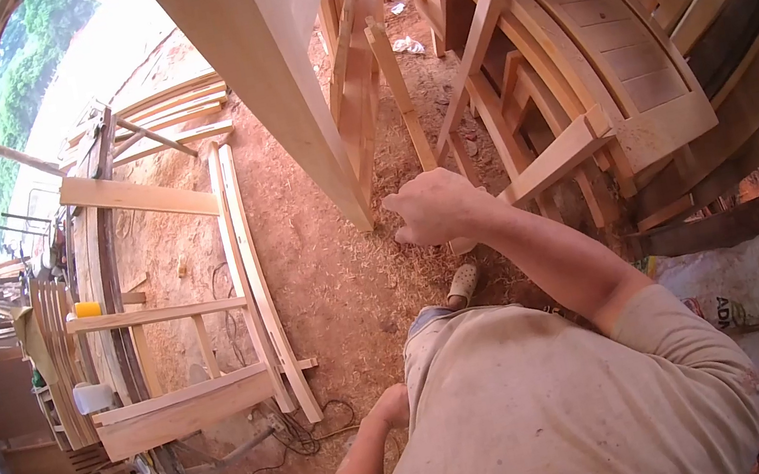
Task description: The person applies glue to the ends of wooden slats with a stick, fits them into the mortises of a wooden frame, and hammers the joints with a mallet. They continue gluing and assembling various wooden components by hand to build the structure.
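My right hand reaches forward with its fingers curled. It overlaps the lower end of a narrow wooden strip; whether the fingers grip that strip is hidden. Just left of this hand is the lower corner of a wide, pale wooden board, which slants up out of view. A slatted wooden frame stands to the right of the hand. My left hand hangs low beside my shirt at the hip. Its fingers are mostly out of sight, and I see nothing held there.
On the left, a wooden frame with long rails rests against a dark beam. A yellow item and a white container sit nearby. Dark cables lie on the dirt floor. Panelled woodwork and a printed sack are at right.
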A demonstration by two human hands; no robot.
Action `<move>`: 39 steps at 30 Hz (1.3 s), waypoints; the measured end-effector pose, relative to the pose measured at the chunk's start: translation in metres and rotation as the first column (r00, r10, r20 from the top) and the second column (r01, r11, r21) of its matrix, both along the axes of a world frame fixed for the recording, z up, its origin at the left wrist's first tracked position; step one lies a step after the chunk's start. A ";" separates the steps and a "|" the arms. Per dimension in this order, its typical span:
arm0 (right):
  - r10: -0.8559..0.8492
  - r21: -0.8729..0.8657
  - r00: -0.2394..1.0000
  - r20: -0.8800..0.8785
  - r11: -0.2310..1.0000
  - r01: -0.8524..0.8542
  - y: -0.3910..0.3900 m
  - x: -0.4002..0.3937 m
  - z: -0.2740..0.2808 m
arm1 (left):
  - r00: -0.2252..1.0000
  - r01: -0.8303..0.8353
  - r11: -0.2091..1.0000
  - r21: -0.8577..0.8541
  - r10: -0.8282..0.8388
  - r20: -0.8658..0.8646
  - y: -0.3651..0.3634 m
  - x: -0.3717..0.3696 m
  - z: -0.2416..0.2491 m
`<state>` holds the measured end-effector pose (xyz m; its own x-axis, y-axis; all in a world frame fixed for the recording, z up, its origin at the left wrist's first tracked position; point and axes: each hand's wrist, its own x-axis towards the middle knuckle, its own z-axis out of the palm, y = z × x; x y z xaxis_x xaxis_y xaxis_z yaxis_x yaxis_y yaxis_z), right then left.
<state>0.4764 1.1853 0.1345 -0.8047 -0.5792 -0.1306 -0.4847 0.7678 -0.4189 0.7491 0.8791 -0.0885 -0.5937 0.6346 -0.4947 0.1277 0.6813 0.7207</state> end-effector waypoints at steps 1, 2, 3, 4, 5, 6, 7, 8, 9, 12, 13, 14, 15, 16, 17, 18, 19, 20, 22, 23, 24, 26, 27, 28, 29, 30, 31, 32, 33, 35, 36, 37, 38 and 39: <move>-0.002 0.003 1.000 0.006 1.000 0.002 0.000 0.000 0.001 | 1.000 0.001 1.000 -0.001 -0.001 0.000 0.000 0.000 0.000; -0.005 0.006 1.000 0.013 1.000 0.005 0.001 0.000 0.002 | 1.000 -0.013 1.000 0.009 0.013 0.007 0.000 0.000 0.000; -0.006 0.006 1.000 0.013 1.000 0.006 0.001 0.001 0.003 | 1.000 -0.027 0.999 0.020 0.027 0.014 0.000 0.000 0.000; -0.007 0.005 1.000 0.013 1.000 0.007 0.001 0.001 0.004 | 1.000 -0.026 0.999 0.020 0.026 0.014 0.000 0.000 -0.001; -0.008 0.005 1.000 0.014 1.000 0.008 0.001 0.001 0.005 | 1.000 -0.019 1.000 0.001 0.019 0.005 -0.001 0.000 -0.002; -0.009 0.006 1.000 0.013 1.000 0.009 0.001 0.001 0.004 | 1.000 -0.012 1.000 -0.017 0.012 -0.003 -0.002 0.001 -0.005; -0.008 0.001 1.000 0.009 1.000 0.008 0.001 0.001 0.003 | 1.000 -0.011 1.000 -0.017 0.011 -0.005 -0.004 0.002 -0.009; -0.007 -0.004 1.000 0.005 1.000 0.007 0.001 0.001 0.003 | 1.000 -0.007 1.000 -0.018 0.007 -0.004 -0.005 0.003 -0.013; -0.008 -0.004 1.000 0.004 1.000 0.008 0.001 0.001 0.003 | 1.000 -0.004 1.000 -0.018 0.003 -0.003 -0.005 0.002 -0.012; -0.003 0.017 1.000 0.010 1.000 0.003 0.000 0.001 0.005 | 1.000 -0.019 1.000 -0.001 0.019 -0.002 -0.003 0.001 -0.008; 0.000 0.020 1.000 0.007 1.000 -0.001 0.000 0.001 0.005 | 1.000 -0.020 1.000 0.001 0.020 -0.003 -0.003 0.001 -0.009; 0.004 0.024 1.000 0.003 1.000 -0.004 0.000 0.001 0.006 | 1.000 -0.024 0.999 0.024 0.024 -0.015 -0.003 0.002 -0.010; 0.005 0.025 1.000 0.003 1.000 -0.005 0.001 0.002 0.007 | 0.999 -0.026 0.999 0.047 0.027 -0.027 -0.003 0.002 -0.009; 0.006 0.026 1.000 0.006 1.000 -0.007 0.001 0.002 0.009 | 0.999 -0.027 0.999 0.048 0.028 -0.027 -0.003 0.001 -0.008; 0.008 0.028 1.000 0.009 1.000 -0.008 0.002 0.003 0.010 | 1.000 -0.013 0.999 0.033 0.014 -0.027 -0.002 0.000 -0.008; 0.008 0.030 1.000 0.009 1.000 -0.009 0.002 0.003 0.009 | 1.000 0.001 1.000 0.018 -0.001 -0.025 -0.002 0.000 -0.007; 0.010 0.034 1.000 0.007 0.999 -0.010 0.002 0.002 0.008 | 1.000 0.000 1.000 0.020 0.000 -0.025 -0.001 0.000 -0.006; 0.011 0.038 1.000 0.005 0.999 -0.011 0.002 0.002 0.007 | 1.000 -0.020 1.000 0.007 0.020 0.000 -0.001 0.000 -0.005; 0.014 0.047 1.000 0.014 0.999 -0.015 0.002 0.002 0.010 | 0.999 -0.040 0.999 -0.006 0.040 0.025 -0.001 0.000 -0.005; 0.016 0.056 1.000 0.024 0.998 -0.017 0.002 0.002 0.011 | 1.000 -0.024 1.000 -0.007 0.024 0.007 -0.001 0.000 -0.005; 0.016 0.056 1.000 0.025 0.998 -0.018 0.002 0.002 0.010 | 1.000 -0.008 1.000 -0.008 0.008 -0.010 0.000 0.000 -0.003; 0.013 0.053 0.999 0.031 0.998 -0.015 0.002 0.002 0.010 | 1.000 -0.010 1.000 -0.001 0.010 -0.010 0.001 -0.001 0.000; 0.013 0.052 0.999 0.032 0.999 -0.014 0.002 0.002 0.009 | 1.000 -0.012 1.000 0.006 0.012 -0.011 0.002 -0.001 0.001; 0.011 0.053 1.000 0.028 0.999 -0.013 0.002 0.002 0.009 | 1.000 -0.012 1.000 0.006 0.012 -0.009 0.002 -0.001 0.001; 0.010 0.054 1.000 0.023 0.998 -0.012 0.002 0.002 0.009 | 1.000 0.013 1.000 -0.011 -0.013 -0.015 0.001 -0.001 0.000; 0.010 0.053 1.000 0.025 0.999 -0.012 0.002 0.002 0.008 | 0.999 0.037 0.999 -0.027 -0.038 -0.021 0.001 -0.001 0.000; 0.010 0.048 1.000 0.017 0.999 -0.011 0.002 0.002 0.007 | 0.999 0.037 0.999 -0.027 -0.038 -0.020 0.001 -0.001 0.000; 0.010 0.042 1.000 0.010 0.999 -0.010 0.002 0.001 0.006 | 0.999 0.043 0.999 -0.010 -0.043 -0.027 0.000 -0.002 -0.001; 0.010 0.042 1.000 0.011 0.999 -0.010 0.002 0.001 0.006 | 0.998 0.049 0.999 0.007 -0.049 -0.034 0.001 -0.002 0.000; 0.013 0.036 1.000 -0.005 0.999 -0.013 0.003 0.001 0.004 | 0.999 0.041 0.999 0.004 -0.041 -0.030 0.001 -0.003 0.002; 0.011 0.035 1.000 -0.004 0.999 -0.011 0.003 0.001 0.003 | 0.999 0.032 0.999 0.001 -0.032 -0.026 0.002 -0.003 0.004; 0.011 0.031 1.000 -0.011 0.999 -0.011 0.003 0.001 0.003 | 0.999 0.033 0.999 0.000 -0.033 -0.025 0.001 -0.003 0.003; 0.011 0.028 1.000 -0.018 1.000 -0.011 0.003 0.001 0.002 | 1.000 0.023 1.000 -0.005 -0.023 -0.017 0.000 -0.002 0.001; 0.011 0.027 1.000 -0.018 1.000 -0.010 0.003 0.001 0.002 | 1.000 0.012 1.000 -0.010 -0.012 -0.009 0.000 -0.002 0.001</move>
<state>0.4774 1.1880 0.1369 -0.8008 -0.5842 -0.1319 -0.5001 0.7735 -0.3893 0.7473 0.8792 -0.0878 -0.5903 0.6371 -0.4956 0.1421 0.6865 0.7131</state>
